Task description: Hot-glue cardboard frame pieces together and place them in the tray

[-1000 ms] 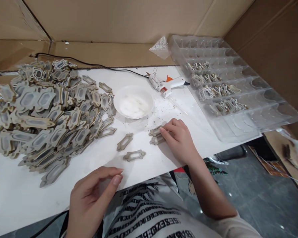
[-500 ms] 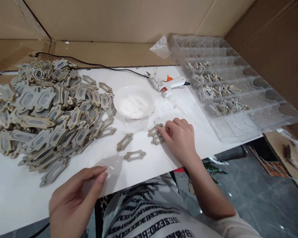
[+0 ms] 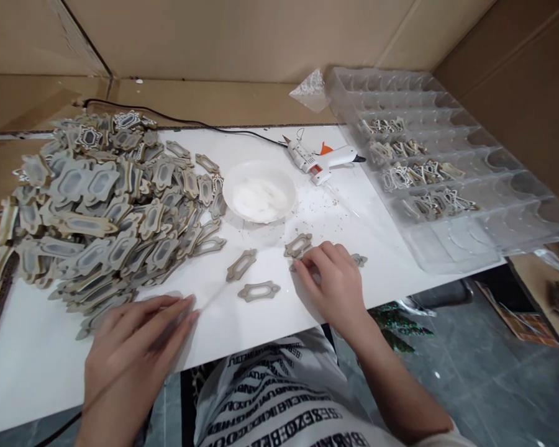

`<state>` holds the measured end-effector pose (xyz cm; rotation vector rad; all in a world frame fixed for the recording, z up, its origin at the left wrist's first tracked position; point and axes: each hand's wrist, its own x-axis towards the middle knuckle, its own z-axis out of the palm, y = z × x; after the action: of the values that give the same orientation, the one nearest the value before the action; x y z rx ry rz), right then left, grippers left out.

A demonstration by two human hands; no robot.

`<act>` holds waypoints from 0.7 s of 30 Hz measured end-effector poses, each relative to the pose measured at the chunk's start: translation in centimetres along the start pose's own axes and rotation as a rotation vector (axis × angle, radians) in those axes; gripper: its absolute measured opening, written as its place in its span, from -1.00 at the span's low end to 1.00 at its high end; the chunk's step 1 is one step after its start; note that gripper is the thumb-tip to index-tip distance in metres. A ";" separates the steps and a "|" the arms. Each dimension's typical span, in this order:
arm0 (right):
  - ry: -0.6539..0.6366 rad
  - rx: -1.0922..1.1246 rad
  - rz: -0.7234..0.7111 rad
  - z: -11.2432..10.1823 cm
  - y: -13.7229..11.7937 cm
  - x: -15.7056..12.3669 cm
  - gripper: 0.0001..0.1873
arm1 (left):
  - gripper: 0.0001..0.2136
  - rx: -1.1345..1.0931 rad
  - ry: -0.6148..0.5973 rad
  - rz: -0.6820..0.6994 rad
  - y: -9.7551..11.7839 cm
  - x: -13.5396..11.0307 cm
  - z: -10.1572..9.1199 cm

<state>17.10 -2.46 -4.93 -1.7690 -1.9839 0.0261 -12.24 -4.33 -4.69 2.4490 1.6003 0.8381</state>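
My left hand [image 3: 130, 347] is low over the table's front left, its thumb and fingers stretched forward and a little apart, with nothing visible between them. My right hand [image 3: 333, 282] rests on the white tabletop with curled fingers, pinching the edge of a small grey-beige frame [image 3: 293, 268] mostly hidden beneath it. Just beyond its fingertips lies another frame [image 3: 298, 246], and the end of one more frame [image 3: 359, 260] shows right of the hand. Between my hands are two loose frames, a tilted frame [image 3: 241, 266] and a level frame [image 3: 259, 291].
A big heap of similar frames [image 3: 116, 211] covers the left side. A white bowl [image 3: 286, 202] with white contents stands centrally. Behind it lies a corded glue gun [image 3: 312, 164]. At right, a clear compartment tray [image 3: 451, 242] holds several rows of pieces. Cardboard walls [image 3: 242, 43] enclose the back.
My left hand has moved slightly up, its fingers flatter. My right hand has shifted down over the nearer frame, and a frame end now shows to its right. The whole view has shifted slightly.
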 end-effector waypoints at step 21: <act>0.126 -0.021 0.085 -3.0 4.6 -2.8 -0.85 | -0.91 -0.018 0.037 0.042 0.6 1.4 1.0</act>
<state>22.58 -5.23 -4.70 -1.8210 -1.8266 -0.0773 -10.79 -3.19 -4.80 2.4772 1.5518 0.9048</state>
